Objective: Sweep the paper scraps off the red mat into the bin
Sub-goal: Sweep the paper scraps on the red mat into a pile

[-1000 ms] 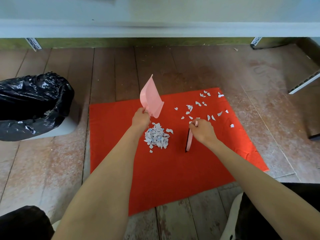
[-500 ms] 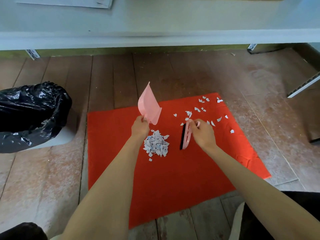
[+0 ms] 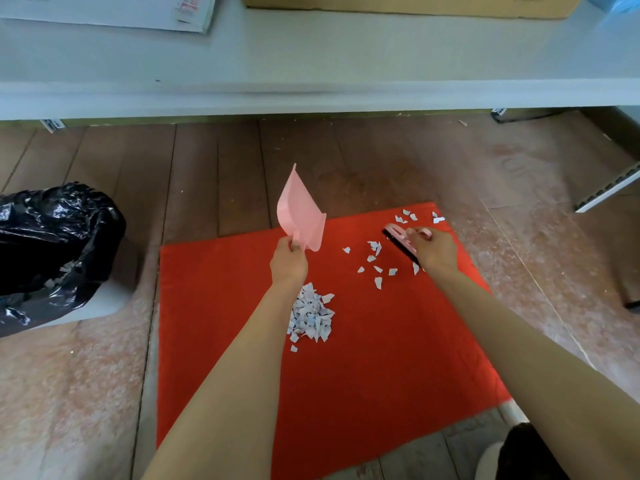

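Observation:
A red mat [image 3: 363,375] lies on the floor. A pile of white paper scraps [image 3: 311,315] sits near its middle, and loose scraps [image 3: 377,268] are scattered toward the far right corner. My left hand [image 3: 288,263] grips the handle of a pink dustpan [image 3: 299,214], held upright above the mat behind the pile. My right hand [image 3: 433,251] grips a small pink brush with black bristles [image 3: 400,244], set among the loose scraps near the mat's far right. The bin with a black bag [image 3: 52,251] stands on the floor to the left.
A white table edge [image 3: 311,95] overhangs the far side, with a cardboard box [image 3: 415,5] and papers on top. A white bar [image 3: 606,192] lies at the right. Wooden floor surrounds the mat. My dark-clothed knee [image 3: 533,452] is at bottom right.
My right hand has carried the brush from beside the pile out to the far right of the mat, among the loose scraps. The left hand and dustpan stay put. The view has tilted up.

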